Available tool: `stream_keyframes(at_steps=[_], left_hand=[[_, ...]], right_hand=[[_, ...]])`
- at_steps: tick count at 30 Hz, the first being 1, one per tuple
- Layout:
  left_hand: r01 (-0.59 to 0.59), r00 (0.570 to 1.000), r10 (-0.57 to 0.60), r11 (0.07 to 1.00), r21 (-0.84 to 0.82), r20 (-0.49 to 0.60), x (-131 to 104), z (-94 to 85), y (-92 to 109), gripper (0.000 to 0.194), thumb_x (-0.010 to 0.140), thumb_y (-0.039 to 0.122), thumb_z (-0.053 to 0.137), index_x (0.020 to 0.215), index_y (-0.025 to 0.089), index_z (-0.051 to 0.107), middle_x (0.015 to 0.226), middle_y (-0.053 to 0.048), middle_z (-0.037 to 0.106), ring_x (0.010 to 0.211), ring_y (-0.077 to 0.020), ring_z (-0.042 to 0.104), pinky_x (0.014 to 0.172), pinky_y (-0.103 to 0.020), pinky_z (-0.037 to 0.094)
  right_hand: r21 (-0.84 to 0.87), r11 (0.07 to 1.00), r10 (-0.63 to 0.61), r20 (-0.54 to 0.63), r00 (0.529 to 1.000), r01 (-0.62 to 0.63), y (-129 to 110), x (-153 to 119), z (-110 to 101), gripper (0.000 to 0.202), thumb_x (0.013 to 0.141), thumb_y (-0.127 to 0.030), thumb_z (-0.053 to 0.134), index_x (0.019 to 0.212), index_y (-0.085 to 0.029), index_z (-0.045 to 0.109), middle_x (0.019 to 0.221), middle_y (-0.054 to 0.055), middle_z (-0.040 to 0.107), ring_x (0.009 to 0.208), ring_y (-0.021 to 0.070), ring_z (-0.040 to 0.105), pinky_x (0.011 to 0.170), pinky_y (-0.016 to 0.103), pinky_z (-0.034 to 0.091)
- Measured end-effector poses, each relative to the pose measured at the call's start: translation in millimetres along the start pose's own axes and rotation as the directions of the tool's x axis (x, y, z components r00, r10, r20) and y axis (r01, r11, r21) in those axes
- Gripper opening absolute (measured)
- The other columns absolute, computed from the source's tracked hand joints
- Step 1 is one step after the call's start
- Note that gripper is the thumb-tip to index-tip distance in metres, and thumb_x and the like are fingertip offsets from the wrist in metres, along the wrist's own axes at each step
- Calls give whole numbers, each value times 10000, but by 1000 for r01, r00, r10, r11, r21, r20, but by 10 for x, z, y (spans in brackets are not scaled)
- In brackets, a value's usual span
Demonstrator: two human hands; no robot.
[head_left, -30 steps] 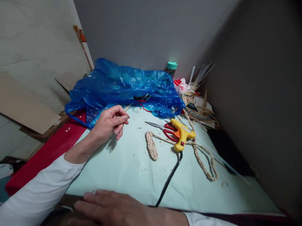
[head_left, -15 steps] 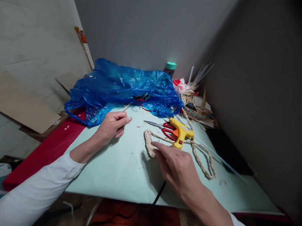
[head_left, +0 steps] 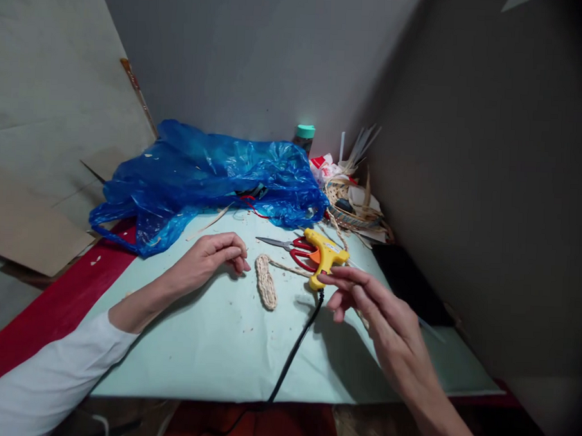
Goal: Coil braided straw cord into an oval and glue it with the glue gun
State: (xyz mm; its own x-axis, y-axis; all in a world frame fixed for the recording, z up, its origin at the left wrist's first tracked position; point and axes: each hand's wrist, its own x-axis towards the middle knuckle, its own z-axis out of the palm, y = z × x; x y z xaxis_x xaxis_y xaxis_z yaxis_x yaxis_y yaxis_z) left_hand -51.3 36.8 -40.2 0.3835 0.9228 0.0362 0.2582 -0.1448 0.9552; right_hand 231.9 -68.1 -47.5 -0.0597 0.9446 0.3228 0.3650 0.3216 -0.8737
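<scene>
My left hand (head_left: 214, 259) hovers over the pale green table cover, fingers loosely curled and slightly apart, with nothing visible in them. To its right lies a flat oval of coiled, braided natural fibre (head_left: 265, 282), untouched, its braid tail running right. My right hand (head_left: 371, 308) reaches over the handle of a yellow glue gun (head_left: 328, 253), fingers stretched out and apart. Whether its fingertips touch the handle I cannot tell. Red-handled scissors (head_left: 294, 247) lie partly beneath the gun. A black cord (head_left: 295, 350) runs from the handle over the table's front edge.
A crumpled blue plastic bag (head_left: 216, 170) covers the back of the table. Behind right are a woven basket (head_left: 344, 211) of fibre scraps and a jar with a green lid (head_left: 305, 136). A dark flat piece (head_left: 408, 281) lies at right, beside the grey wall.
My right hand has left the braided oval and moved right to the glue gun handle, its fingers spreading. My left hand's fingers have loosened. The view has shifted to the right.
</scene>
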Motion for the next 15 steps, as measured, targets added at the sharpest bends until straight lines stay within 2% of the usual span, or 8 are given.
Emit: stream_keyframes(at_steps=[2,4,6,8,11,15], left_hand=[[20,1000,-20,1000,18,9,-19,21,22,219,863,360,612,756,169,616,725,-90,749,643,-195,701,629,-289,533],[41,999,-41,998,51,6,-38,49,34,239,871,377,605,740,177,594,585,-54,702,497,-170,634,526,-266,482],[40,999,-38,995,93,-16,-45,82,41,276,891,393,583,704,191,560,421,11,579,370,-126,488,458,-239,391],[16,998,-9,991,130,-59,-38,114,44,346,902,395,570,626,200,499,363,50,466,364,-96,377,462,-227,330],[-9,995,26,986,165,-101,-16,152,35,436,881,388,593,536,198,407,403,53,406,425,-89,332,487,-232,290],[-15,993,34,986,165,-114,-20,171,-2,476,875,402,601,523,196,354,435,58,350,449,-85,273,480,-244,231]], right_hand=[[41,998,41,-79,996,-38,29,36,-62,313,1070,-406,443,1108,-182,659,958,54,715,650,118,643,636,212,542],[54,996,85,-170,982,-76,78,74,-97,355,1039,-456,507,965,-156,681,891,69,719,527,99,589,510,190,486],[56,992,124,-238,963,-114,143,113,-106,408,994,-495,580,828,-135,677,769,65,698,437,80,522,428,173,416],[61,989,148,-265,953,-137,213,148,-97,430,958,-510,632,768,-125,668,677,52,661,412,74,487,399,165,375],[106,985,157,-224,962,-136,292,177,-68,398,954,-512,638,908,-120,691,711,51,665,472,89,539,446,165,432],[222,968,142,-105,984,-116,311,158,-40,460,973,-538,594,1131,-108,638,918,111,711,626,158,680,576,240,590]])
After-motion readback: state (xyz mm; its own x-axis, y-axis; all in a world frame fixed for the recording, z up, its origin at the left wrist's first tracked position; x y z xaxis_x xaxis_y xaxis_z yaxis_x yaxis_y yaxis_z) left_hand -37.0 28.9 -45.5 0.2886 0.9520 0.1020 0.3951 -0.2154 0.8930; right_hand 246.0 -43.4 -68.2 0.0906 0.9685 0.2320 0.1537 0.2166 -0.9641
